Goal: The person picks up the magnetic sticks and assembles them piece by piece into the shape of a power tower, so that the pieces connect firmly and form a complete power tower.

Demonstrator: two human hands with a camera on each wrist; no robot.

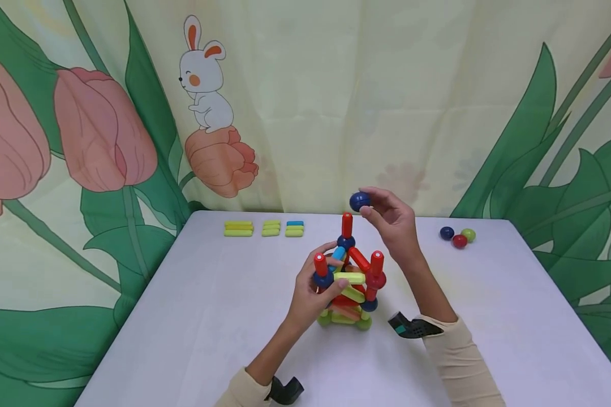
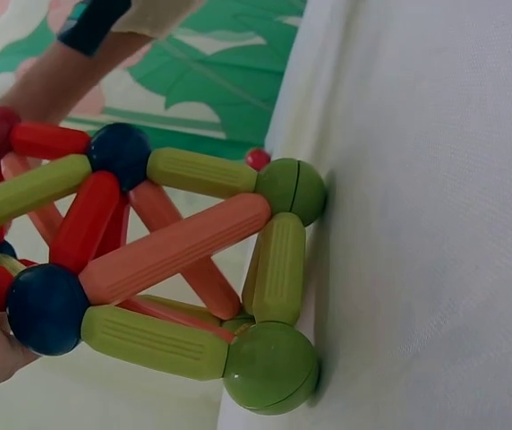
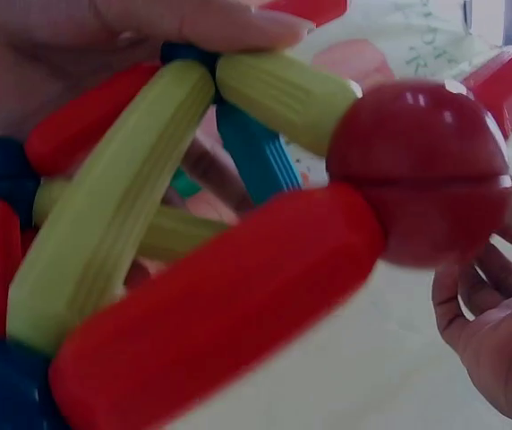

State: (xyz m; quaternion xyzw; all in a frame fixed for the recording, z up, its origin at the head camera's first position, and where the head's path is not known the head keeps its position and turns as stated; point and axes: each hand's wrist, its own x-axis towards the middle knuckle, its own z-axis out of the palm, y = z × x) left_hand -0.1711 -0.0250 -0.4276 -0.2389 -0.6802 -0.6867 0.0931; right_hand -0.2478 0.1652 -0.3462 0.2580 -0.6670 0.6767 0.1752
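Note:
On the table stands a tower of magnetic rods and balls (image 1: 357,278), with red, yellow-green, blue and salmon rods joined by blue, red and green balls. My left hand (image 1: 305,294) grips its upper left part, thumb on a yellow-green rod. Three red rods stick up from its top. My right hand (image 1: 397,229) pinches a dark blue ball (image 1: 359,201) just above the rear upright rod (image 1: 347,225), apart from it. In the left wrist view the tower's green ball (image 2: 272,367) rests at the base. A red ball (image 3: 420,170) on the tower looms large in the right wrist view.
Several short yellow-green rods (image 1: 238,229) and a blue rod (image 1: 295,223) lie in groups at the table's back left. At the back right sit a blue ball (image 1: 446,233), a red ball (image 1: 460,241) and a green ball (image 1: 469,234). A printed curtain (image 1: 326,113) hangs behind the table.

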